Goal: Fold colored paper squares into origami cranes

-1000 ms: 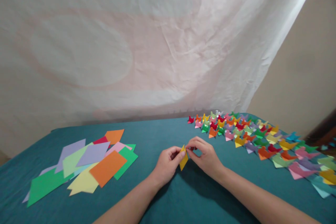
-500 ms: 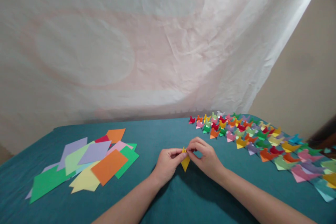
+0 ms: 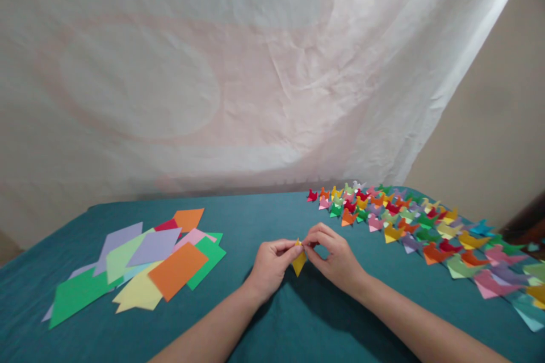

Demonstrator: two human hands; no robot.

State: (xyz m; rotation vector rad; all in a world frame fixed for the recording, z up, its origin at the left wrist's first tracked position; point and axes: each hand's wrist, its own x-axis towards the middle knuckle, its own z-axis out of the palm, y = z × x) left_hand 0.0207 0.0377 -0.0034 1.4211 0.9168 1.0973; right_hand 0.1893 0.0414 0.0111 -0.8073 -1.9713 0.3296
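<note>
A small piece of folded yellow paper (image 3: 299, 264) is held between my two hands, just above the cloth, with its pointed end downward. My left hand (image 3: 272, 266) pinches it from the left between thumb and fingers. From the right, my right hand (image 3: 331, 250) grips its upper edge with thumb and fingertips. The fingers cover part of the upper folds.
A teal cloth (image 3: 238, 221) covers the table. Loose coloured paper sheets, an orange one (image 3: 177, 271) on top, overlap at the left. Rows of folded paper birds, among them a pink one (image 3: 489, 282), stand at the right. A pale sheet (image 3: 247, 85) hangs behind.
The yellow paper has tilted slightly, its lower tip shifting a little left and up. Both hands keep their pinch in nearly the same place.
</note>
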